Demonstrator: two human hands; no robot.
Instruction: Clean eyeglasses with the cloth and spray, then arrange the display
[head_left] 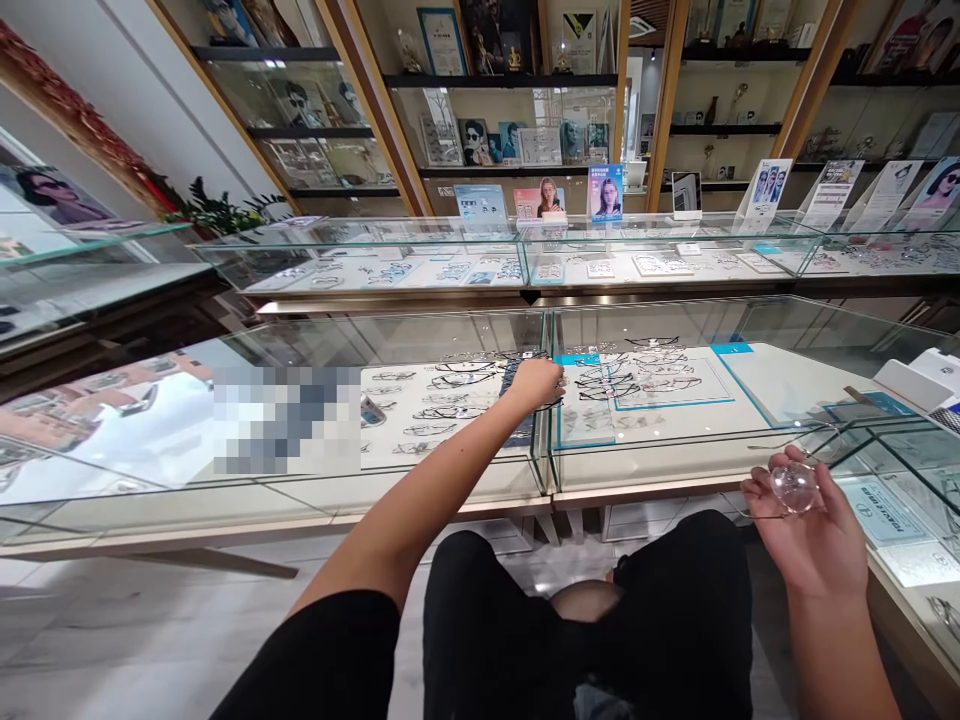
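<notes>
Left hand (537,383) extended forward; right hand (814,510) raised, palm up, holding thin wire-framed spectacles with a clear rounded lens (793,487).
Right grip: fingers curled, closed about the spectacles, lens beside the fingertips. Left grip: forearm reaching diagonally over the wood-edged, glass-cased tabletop (637,462), back of hand uppermost; fingertips obscured, so holding cannot be determined. Black-framed eyeglasses (606,386) lie just right of the left grip.

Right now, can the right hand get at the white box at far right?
Probably yes: the white box sits beyond the right hand, with no obvious obstacle between. But that hand holds clear-lensed glasses, so it would likely need to set them down first.
</notes>
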